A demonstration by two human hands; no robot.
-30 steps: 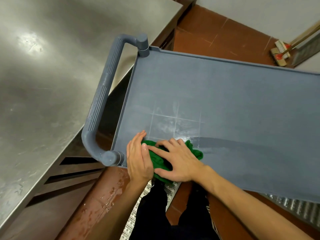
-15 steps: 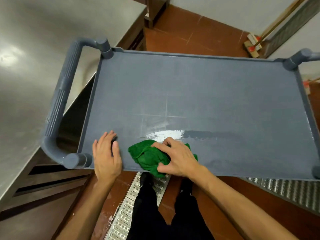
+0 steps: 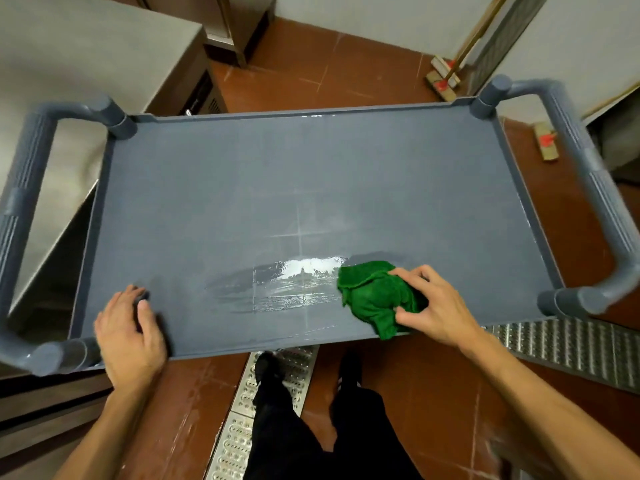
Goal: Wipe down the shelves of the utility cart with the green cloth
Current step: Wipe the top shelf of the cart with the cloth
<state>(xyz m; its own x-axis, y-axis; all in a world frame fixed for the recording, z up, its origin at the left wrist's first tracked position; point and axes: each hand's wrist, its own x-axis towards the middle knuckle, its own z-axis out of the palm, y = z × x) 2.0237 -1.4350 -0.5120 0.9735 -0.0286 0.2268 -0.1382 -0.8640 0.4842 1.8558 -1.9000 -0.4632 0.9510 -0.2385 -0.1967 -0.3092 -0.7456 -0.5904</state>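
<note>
Green cloth (image 3: 375, 296): bunched on the cart's top shelf (image 3: 311, 188), near its front edge, toward the right handle (image 3: 588, 174)
Right hand (image 3: 436, 303): grip clamped on the cloth, pressing it to the shelf
Left hand (image 3: 130, 332): fingers apart, flat over the shelf's front-left edge
Wet streak (image 3: 298, 282): shiny, on the shelf just left of the cloth
Steel bench (image 3: 69, 64): beyond the shelf's left handle (image 3: 20, 202)

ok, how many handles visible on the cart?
2. One handle at the left end of the cart's top shelf, one handle at the right end. Lower shelves are hidden beneath.
</note>
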